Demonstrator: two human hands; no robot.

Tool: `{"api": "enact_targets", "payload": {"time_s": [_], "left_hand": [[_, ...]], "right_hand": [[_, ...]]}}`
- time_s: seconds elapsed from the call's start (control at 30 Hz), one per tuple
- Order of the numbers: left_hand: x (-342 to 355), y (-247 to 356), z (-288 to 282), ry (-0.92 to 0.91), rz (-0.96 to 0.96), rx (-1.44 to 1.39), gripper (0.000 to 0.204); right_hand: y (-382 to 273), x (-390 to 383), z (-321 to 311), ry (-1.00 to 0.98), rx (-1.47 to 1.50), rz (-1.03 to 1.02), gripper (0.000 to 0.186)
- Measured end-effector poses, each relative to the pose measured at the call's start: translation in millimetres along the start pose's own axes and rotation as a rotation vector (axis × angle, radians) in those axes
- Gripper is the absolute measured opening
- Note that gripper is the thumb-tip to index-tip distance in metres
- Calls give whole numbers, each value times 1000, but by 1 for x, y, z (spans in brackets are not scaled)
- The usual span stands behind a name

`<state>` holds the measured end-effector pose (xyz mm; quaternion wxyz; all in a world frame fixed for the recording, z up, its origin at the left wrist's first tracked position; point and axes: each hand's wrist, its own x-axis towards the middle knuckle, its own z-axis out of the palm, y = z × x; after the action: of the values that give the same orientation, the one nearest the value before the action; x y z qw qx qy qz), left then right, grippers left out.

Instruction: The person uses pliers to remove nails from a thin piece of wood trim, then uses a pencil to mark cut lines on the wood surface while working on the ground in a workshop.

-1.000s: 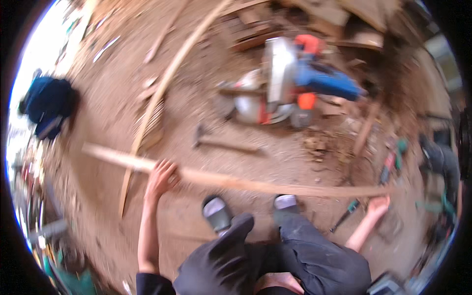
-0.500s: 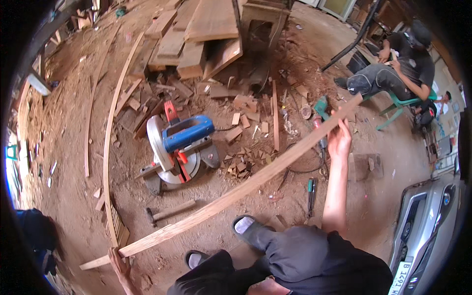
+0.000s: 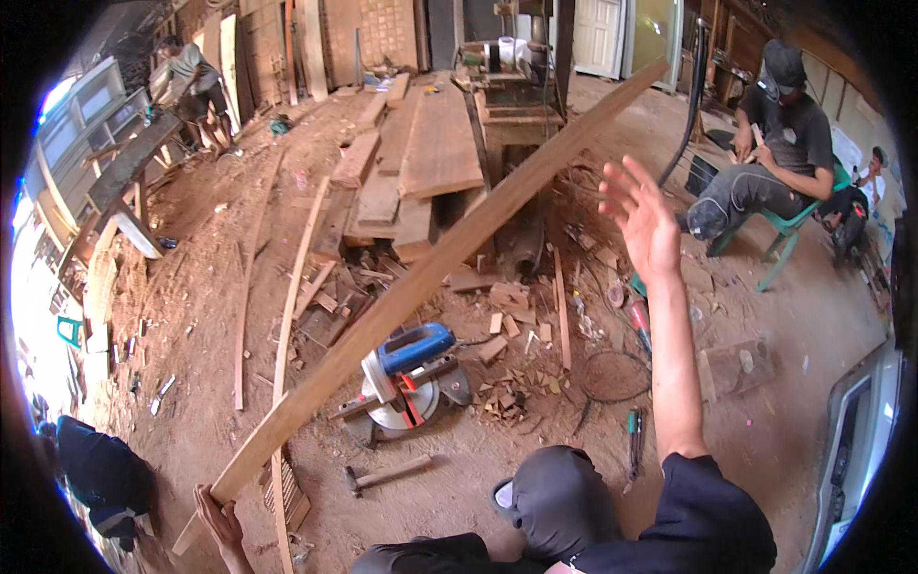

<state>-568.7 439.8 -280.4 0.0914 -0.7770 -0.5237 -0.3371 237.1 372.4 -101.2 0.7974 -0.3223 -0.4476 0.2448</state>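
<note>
A long wooden plank (image 3: 435,275) runs slantwise across the view, its near end low at the left and its far end raised at the upper right. My left hand (image 3: 222,521) is closed on the plank close to its near end. My right hand (image 3: 646,228) is lifted with its fingers spread, to the right of the plank and holding nothing. Under the plank, on the dirt ground, stands a blue miter saw (image 3: 413,350), partly covered by it. A hammer (image 3: 390,474) lies nearer to me.
Stacked boards (image 3: 442,143) lie beyond the saw, with wood offcuts (image 3: 512,394) about. Pliers (image 3: 634,448) lie right of my knee. At the right a person (image 3: 784,143) sits on a green chair (image 3: 786,230). Another person (image 3: 196,86) is far left. A car (image 3: 851,469) stands at right.
The plank's far end has risen and swung away from me. My right hand has come off it and opened, while my left hand keeps its grip. The view has tilted up.
</note>
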Motion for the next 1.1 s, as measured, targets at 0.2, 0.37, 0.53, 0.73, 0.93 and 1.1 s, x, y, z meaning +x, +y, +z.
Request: {"api": "enact_targets", "payload": {"time_s": [0.2,0.37,0.53,0.73,0.93,1.1], "left_hand": [[73,69,-29,39,-38,44,45],[91,106,-33,94,-92,64,40],[90,123,-28,112,-301,1,38],[149,147,-65,283,-260,-69,42],[241,201,-54,347,-210,-352,41],[292,238,-37,333,-85,-327,48]], "right_hand": [[38,-60,12,7,-195,196,45],[75,-122,19,-1,-278,410,26],[104,-174,9,-87,-348,543,21],[113,-195,22,-239,-443,626,20],[96,-195,39,-562,-838,406,23],[122,-214,73,-818,-670,496,24]]}}
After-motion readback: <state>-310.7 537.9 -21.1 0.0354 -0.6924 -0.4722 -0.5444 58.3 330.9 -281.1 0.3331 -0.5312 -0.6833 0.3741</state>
